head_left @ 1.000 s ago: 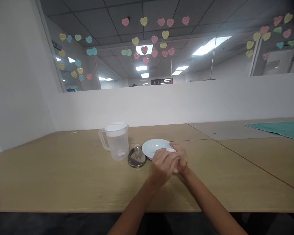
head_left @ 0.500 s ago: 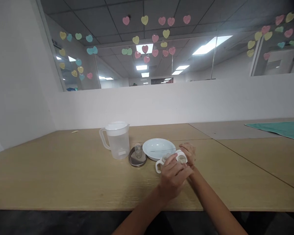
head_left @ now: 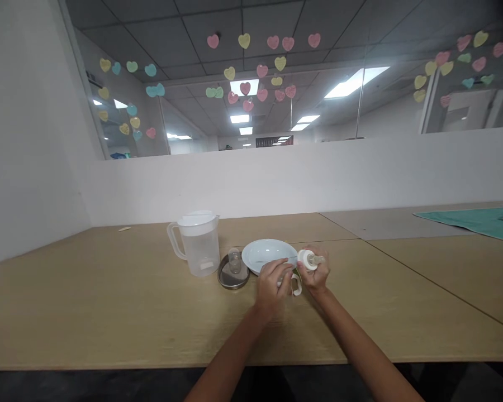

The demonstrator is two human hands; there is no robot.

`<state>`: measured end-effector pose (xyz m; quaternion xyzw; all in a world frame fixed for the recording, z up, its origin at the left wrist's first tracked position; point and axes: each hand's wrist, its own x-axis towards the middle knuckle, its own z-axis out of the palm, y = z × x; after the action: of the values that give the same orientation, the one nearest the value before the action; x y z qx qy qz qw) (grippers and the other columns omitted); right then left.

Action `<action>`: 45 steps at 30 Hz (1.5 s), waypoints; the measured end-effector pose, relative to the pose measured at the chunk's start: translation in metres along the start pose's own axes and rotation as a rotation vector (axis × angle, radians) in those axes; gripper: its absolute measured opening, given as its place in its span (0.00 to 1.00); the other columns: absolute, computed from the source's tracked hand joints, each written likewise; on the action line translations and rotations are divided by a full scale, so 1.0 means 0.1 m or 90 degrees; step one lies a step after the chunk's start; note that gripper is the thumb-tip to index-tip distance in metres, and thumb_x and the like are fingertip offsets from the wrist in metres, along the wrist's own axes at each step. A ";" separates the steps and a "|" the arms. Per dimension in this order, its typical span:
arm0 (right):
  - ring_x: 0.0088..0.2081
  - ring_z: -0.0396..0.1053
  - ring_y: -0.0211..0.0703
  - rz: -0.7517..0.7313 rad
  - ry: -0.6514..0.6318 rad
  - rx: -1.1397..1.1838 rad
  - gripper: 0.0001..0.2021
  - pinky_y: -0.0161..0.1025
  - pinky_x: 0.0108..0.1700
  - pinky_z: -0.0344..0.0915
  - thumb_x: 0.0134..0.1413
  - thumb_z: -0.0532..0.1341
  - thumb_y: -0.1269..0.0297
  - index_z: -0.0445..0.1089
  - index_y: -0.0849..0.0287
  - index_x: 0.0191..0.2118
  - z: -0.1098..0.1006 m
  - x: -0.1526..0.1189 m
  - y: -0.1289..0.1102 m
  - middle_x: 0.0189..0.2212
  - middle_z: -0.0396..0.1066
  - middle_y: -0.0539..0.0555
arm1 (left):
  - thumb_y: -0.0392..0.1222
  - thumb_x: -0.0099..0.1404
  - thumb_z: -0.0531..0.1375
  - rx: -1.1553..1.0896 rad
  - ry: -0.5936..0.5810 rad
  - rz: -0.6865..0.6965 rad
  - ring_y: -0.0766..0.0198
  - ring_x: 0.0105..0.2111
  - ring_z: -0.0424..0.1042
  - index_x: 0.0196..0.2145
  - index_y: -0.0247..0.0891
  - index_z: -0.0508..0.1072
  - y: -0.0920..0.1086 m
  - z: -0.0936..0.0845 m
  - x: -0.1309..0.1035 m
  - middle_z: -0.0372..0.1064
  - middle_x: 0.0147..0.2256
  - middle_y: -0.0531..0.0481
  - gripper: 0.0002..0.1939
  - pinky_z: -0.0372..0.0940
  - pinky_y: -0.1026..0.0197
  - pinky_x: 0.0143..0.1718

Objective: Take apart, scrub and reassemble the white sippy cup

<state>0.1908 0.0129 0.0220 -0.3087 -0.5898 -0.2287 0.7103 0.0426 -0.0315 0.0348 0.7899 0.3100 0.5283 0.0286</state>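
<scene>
A white collar with a pale nipple (head_left: 308,259), the top of a baby bottle, is gripped in my right hand (head_left: 319,276), nipple pointing right. My left hand (head_left: 271,287) has its fingers curled beside it, around what appears to be the bottle's body, mostly hidden. From those fingers a white loop handle (head_left: 297,285) sticks out to the right. Whether collar and body are joined, I cannot tell. Just behind my left hand sits a pale blue-white bowl (head_left: 269,245), a thin dark line across it. Left of it, a clear domed cap (head_left: 235,261) stands in a round metal dish (head_left: 233,283).
A clear plastic pitcher (head_left: 200,245) with a handle stands behind and left of the dish. A small flat scrap (head_left: 124,229) lies at the table's far left. On the right is a teal cloth (head_left: 478,220). A white wall (head_left: 251,184) rises behind the wooden table (head_left: 109,312).
My hands have moved apart a little, the left one to the left. The nipple now points right in my right hand, and the handle shows right of my left fingers instead of left.
</scene>
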 end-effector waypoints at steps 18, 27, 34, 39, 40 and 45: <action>0.36 0.65 0.48 -0.002 -0.110 0.100 0.16 0.45 0.36 0.64 0.47 0.58 0.61 0.59 0.57 0.44 0.04 -0.10 -0.18 0.35 0.64 0.56 | 0.43 0.64 0.54 0.055 0.110 -0.060 0.58 0.45 0.70 0.51 0.37 0.64 -0.10 0.08 -0.14 0.73 0.43 0.45 0.18 0.64 0.52 0.47; 0.33 0.65 0.45 0.028 -0.252 0.176 0.10 0.43 0.36 0.63 0.49 0.56 0.60 0.62 0.57 0.38 0.04 -0.06 -0.28 0.31 0.66 0.54 | 0.41 0.61 0.53 0.073 0.061 -0.025 0.55 0.47 0.67 0.56 0.38 0.62 -0.13 0.00 -0.16 0.68 0.50 0.43 0.24 0.60 0.49 0.50; 0.34 0.64 0.45 0.073 -0.302 0.199 0.09 0.42 0.37 0.62 0.49 0.55 0.60 0.63 0.57 0.37 0.07 -0.04 -0.24 0.31 0.66 0.53 | 0.41 0.61 0.53 -0.026 -0.007 -0.011 0.55 0.55 0.62 0.64 0.36 0.43 -0.19 0.01 -0.21 0.61 0.56 0.39 0.36 0.59 0.50 0.54; 0.33 0.62 0.45 0.092 -0.359 0.212 0.09 0.41 0.36 0.60 0.44 0.54 0.62 0.64 0.58 0.34 0.09 -0.02 -0.23 0.30 0.63 0.53 | 0.38 0.56 0.57 -0.070 -0.015 -0.052 0.55 0.54 0.63 0.64 0.35 0.40 -0.21 0.08 -0.20 0.59 0.57 0.38 0.42 0.61 0.51 0.54; 0.34 0.62 0.45 0.110 -0.361 0.223 0.09 0.42 0.37 0.60 0.43 0.54 0.63 0.64 0.58 0.33 0.09 -0.01 -0.24 0.31 0.62 0.53 | 0.38 0.55 0.58 -0.072 -0.009 -0.063 0.55 0.53 0.65 0.63 0.35 0.41 -0.21 0.08 -0.19 0.59 0.57 0.38 0.42 0.62 0.52 0.53; 0.35 0.62 0.46 0.149 -0.383 0.230 0.10 0.44 0.40 0.58 0.40 0.50 0.64 0.66 0.58 0.29 0.09 0.06 -0.22 0.30 0.63 0.52 | 0.39 0.53 0.61 -0.071 0.010 -0.100 0.57 0.47 0.70 0.62 0.37 0.44 -0.21 0.07 -0.17 0.60 0.56 0.37 0.43 0.65 0.52 0.49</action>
<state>0.1707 0.0043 0.0328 -0.2970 -0.7638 0.0628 0.5696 0.0346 -0.0217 0.0105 0.7565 0.3412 0.5467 0.1115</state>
